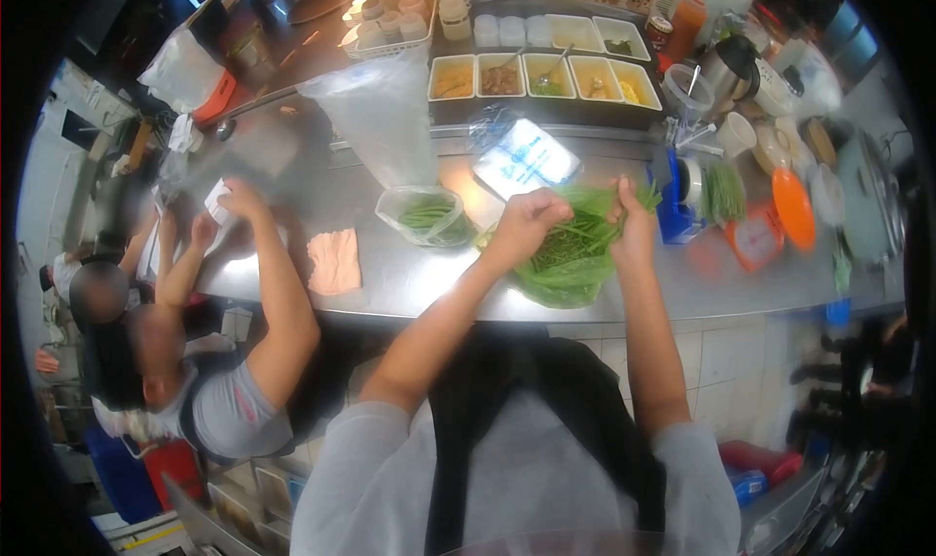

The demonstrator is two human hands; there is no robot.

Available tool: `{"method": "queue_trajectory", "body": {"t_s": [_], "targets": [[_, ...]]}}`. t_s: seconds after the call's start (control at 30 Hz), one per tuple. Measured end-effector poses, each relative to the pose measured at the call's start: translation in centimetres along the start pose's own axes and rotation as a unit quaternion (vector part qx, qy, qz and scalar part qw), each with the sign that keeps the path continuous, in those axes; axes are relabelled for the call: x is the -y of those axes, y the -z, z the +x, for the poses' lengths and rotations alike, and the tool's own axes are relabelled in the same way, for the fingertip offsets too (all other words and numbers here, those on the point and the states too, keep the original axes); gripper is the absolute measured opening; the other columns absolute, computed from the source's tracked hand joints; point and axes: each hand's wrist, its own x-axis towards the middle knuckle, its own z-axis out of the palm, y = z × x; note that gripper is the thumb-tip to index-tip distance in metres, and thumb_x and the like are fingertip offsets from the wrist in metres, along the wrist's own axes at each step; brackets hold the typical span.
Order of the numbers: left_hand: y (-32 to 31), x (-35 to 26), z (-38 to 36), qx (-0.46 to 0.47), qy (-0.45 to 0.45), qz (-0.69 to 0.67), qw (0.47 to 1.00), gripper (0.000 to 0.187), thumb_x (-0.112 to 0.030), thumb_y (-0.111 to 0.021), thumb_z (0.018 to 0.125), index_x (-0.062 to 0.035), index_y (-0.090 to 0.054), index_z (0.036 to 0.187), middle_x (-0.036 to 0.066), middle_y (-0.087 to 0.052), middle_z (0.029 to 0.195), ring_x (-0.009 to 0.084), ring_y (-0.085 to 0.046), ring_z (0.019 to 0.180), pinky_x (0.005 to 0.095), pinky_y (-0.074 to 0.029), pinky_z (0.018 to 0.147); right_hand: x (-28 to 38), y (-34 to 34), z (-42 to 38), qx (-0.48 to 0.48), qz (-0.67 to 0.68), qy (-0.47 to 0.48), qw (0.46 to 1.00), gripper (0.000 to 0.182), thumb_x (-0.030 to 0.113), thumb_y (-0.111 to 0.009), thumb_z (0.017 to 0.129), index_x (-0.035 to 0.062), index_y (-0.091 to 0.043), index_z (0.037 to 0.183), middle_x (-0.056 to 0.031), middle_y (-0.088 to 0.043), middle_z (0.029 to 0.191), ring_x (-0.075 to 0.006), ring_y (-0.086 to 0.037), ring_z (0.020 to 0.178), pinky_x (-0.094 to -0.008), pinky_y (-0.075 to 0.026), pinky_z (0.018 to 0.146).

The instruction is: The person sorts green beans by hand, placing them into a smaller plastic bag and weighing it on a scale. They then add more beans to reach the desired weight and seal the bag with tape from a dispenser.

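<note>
A green plastic bag (pixel 570 291) full of thin green stalks (pixel 564 244) lies near the front edge of the steel counter. My right hand (pixel 632 223) is closed around several of the stalks at the bag's right side, and their ends stick out past my fingers. Over the bag's left side, my left hand (pixel 526 227) has its fingers curled in a pinch; whatever is between them is too small to make out. To the left of it stands a clear bag (pixel 425 215) with long green pods or beans inside.
A blue-and-white packet (pixel 526 158) lies behind my hands. Food tubs (pixel 500 75) line the back. A blue dispenser (pixel 673 200), an orange scale (pixel 756 239) and an orange lid (pixel 794 210) stand right. At left, a co-worker's hand (pixel 239 197) holds white paper near a pink cloth (pixel 333 262).
</note>
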Motion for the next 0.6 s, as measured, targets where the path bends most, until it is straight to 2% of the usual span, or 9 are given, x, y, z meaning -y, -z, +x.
{"method": "queue_trajectory", "body": {"t_s": [0.07, 0.1, 0.17, 0.23, 0.3, 0.4, 0.47, 0.57, 0.6], "targets": [[-0.4, -2.0, -0.1, -0.032, -0.087, -0.126, 0.988, 0.009, -0.009, -0.063, 0.079, -0.0007, -0.065, 0.082, 0.01, -0.062, 0.081, 0.0167, -0.059, 0.076, 0.0271, -0.045, 0.072, -1.6, 1.5, 0.6, 0.048, 0.212, -0.161, 0.963, 0.016, 0.014, -0.059, 0.085, 0.006, -0.056, 0.099, -0.0017, -0.057, 0.076, -0.0083, -0.046, 0.058, -0.0207, -0.037, 0.05], [-0.4, -2.0, -0.1, -0.038, -0.089, -0.125, 0.987, 0.009, -0.009, -0.063, 0.079, -0.0007, -0.065, 0.082, 0.01, -0.062, 0.081, 0.0167, -0.059, 0.076, 0.0271, -0.045, 0.072, -1.3, 1.3, 0.2, 0.053, 0.211, -0.164, 0.962, 0.016, 0.014, -0.059, 0.085, 0.006, -0.056, 0.099, -0.0017, -0.057, 0.076, -0.0083, -0.046, 0.058, -0.0207, -0.037, 0.05], [0.1, -2.1, -0.3, -0.022, -0.147, 0.08, 0.986, 0.013, -0.004, -0.063, 0.075, -0.0006, -0.064, 0.087, 0.011, -0.062, 0.084, 0.021, -0.059, 0.078, 0.0296, -0.045, 0.073, -0.4, 0.4, -1.6, 0.032, 0.232, -0.202, 0.951, 0.016, 0.017, -0.058, 0.086, 0.0076, -0.055, 0.099, -0.0001, -0.051, 0.07, -0.0094, -0.049, 0.061, -0.021, -0.039, 0.051], [0.1, -1.5, -1.6, -0.065, -0.146, 0.182, 0.97, 0.017, -0.002, -0.063, 0.073, -0.0007, -0.064, 0.089, 0.012, -0.062, 0.084, 0.0242, -0.058, 0.08, 0.0317, -0.045, 0.074, -0.3, 1.3, -3.6, 0.113, 0.294, -0.252, 0.915, 0.019, 0.018, -0.057, 0.086, 0.0082, -0.054, 0.102, -0.0015, -0.053, 0.071, -0.0111, -0.052, 0.064, -0.0234, -0.043, 0.055], [0.8, -0.7, -2.9, -0.115, -0.172, 0.275, 0.939, 0.025, 0.002, -0.061, 0.068, -0.0019, -0.062, 0.093, 0.015, -0.061, 0.084, 0.0321, -0.056, 0.082, 0.0382, -0.044, 0.077, 1.4, 0.0, -8.0, 0.098, 0.149, -0.286, 0.942, 0.019, 0.017, -0.056, 0.086, 0.0069, -0.052, 0.102, -0.0042, -0.054, 0.074, -0.0151, -0.055, 0.067, -0.0286, -0.048, 0.062], [5.1, -2.5, -6.5, -0.266, -0.251, 0.354, 0.861, 0.022, 0.001, -0.06, 0.071, -0.005, -0.064, 0.091, 0.012, -0.06, 0.087, 0.0301, -0.056, 0.081, 0.0412, -0.041, 0.076, -0.8, 1.1, -13.8, 0.256, 0.056, -0.398, 0.879, 0.024, 0.012, -0.057, 0.085, 0.0022, -0.047, 0.104, -0.0071, -0.055, 0.077, -0.0209, -0.057, 0.074, -0.0345, -0.049, 0.069], [9.0, -2.0, -8.1, -0.381, -0.203, 0.356, 0.829, 0.017, -0.004, -0.06, 0.073, -0.0047, -0.065, 0.09, 0.013, -0.059, 0.088, 0.0309, -0.055, 0.078, 0.041, -0.039, 0.076, -1.8, 0.9, -14.8, 0.281, 0.034, -0.437, 0.854, 0.024, 0.009, -0.056, 0.085, 0.0044, -0.046, 0.107, -0.0069, -0.055, 0.081, -0.0203, -0.057, 0.077, -0.0368, -0.05, 0.071], [13.5, -1.9, -9.7, -0.408, -0.091, 0.404, 0.814, 0.02, -0.009, -0.06, 0.075, -0.0042, -0.066, 0.094, 0.014, -0.059, 0.09, 0.0289, -0.055, 0.074, 0.0386, -0.042, 0.073, -1.1, -2.4, -11.8, 0.261, 0.098, -0.46, 0.843, 0.013, 0.009, -0.051, 0.089, 0.0119, -0.048, 0.101, -0.0052, -0.053, 0.088, -0.0178, -0.056, 0.083, -0.0401, -0.05, 0.078], [14.7, -0.3, -9.6, -0.353, -0.042, 0.349, 0.867, 0.023, -0.009, -0.06, 0.076, -0.0044, -0.065, 0.098, 0.014, -0.059, 0.094, 0.0262, -0.055, 0.073, 0.0363, -0.043, 0.071, -0.9, -4.7, -10.4, 0.245, 0.128, -0.428, 0.861, 0.011, 0.01, -0.052, 0.089, 0.0125, -0.048, 0.099, -0.0047, -0.053, 0.087, -0.0172, -0.056, 0.083, -0.0395, -0.05, 0.078]]}}
